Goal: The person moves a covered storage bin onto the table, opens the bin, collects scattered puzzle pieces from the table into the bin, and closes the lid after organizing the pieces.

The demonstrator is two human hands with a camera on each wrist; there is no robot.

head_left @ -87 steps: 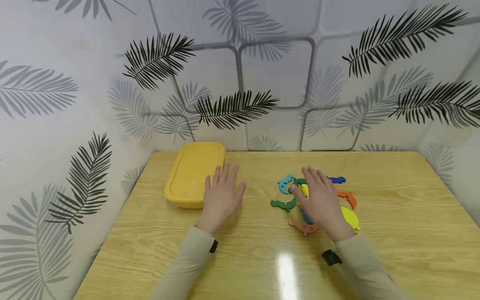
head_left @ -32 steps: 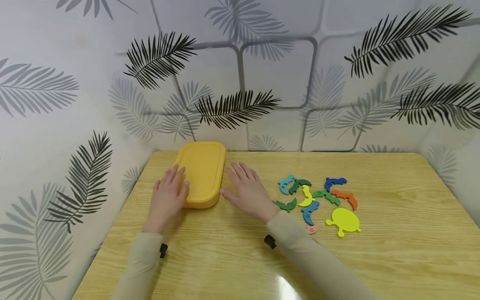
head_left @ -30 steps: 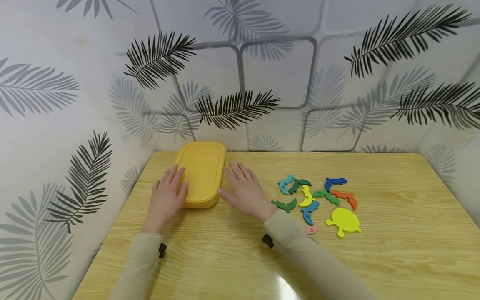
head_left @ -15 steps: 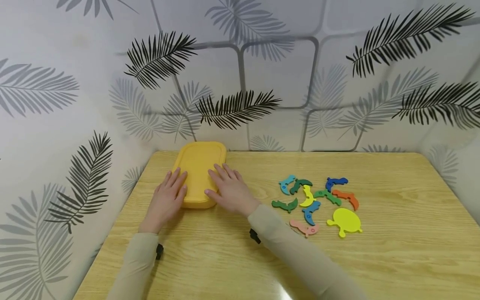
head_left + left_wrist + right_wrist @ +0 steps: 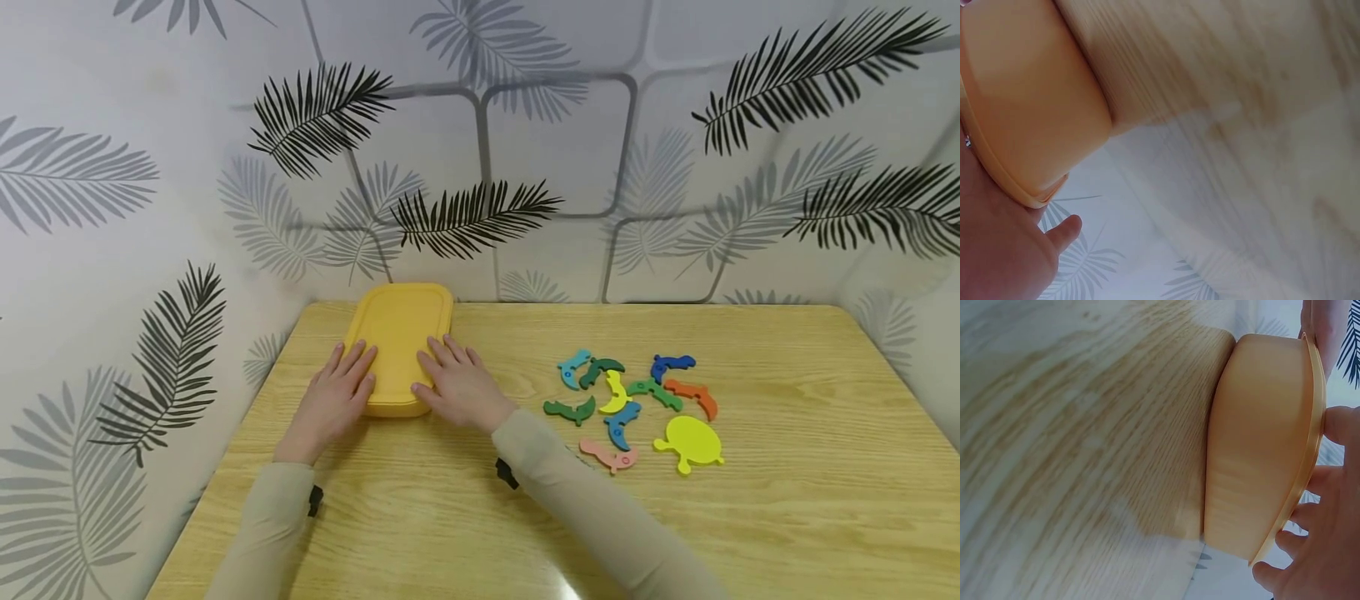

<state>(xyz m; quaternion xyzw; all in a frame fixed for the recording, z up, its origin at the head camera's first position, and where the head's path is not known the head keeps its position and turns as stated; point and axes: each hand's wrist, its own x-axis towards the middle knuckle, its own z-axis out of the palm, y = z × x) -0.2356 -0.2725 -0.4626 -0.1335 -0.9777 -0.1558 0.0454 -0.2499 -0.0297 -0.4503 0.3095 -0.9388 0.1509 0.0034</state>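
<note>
A yellow lidded plastic box (image 5: 401,329) stands at the back left of the table. My left hand (image 5: 330,404) lies along the left of its near end, fingers spread and fingertips on the lid's edge. From the other side my right hand (image 5: 461,387) reaches over the lid's right edge, fingers extended and thumb by the near corner. In the right wrist view the right fingertips touch the lid's rim (image 5: 1316,444) above the smooth box wall (image 5: 1254,450). The left wrist view shows the left palm against the rim. The lid sits on the box.
Several flat animal-shaped pieces lie loosely grouped right of the box, including a yellow turtle (image 5: 692,442), a pink piece (image 5: 609,456) and an orange piece (image 5: 693,396). A leaf-patterned wall (image 5: 525,250) borders the wooden table (image 5: 420,517) behind and at the left.
My right hand has left the animal pieces and moved left onto the box lid. My left hand has shifted from the box's right side to its left side.
</note>
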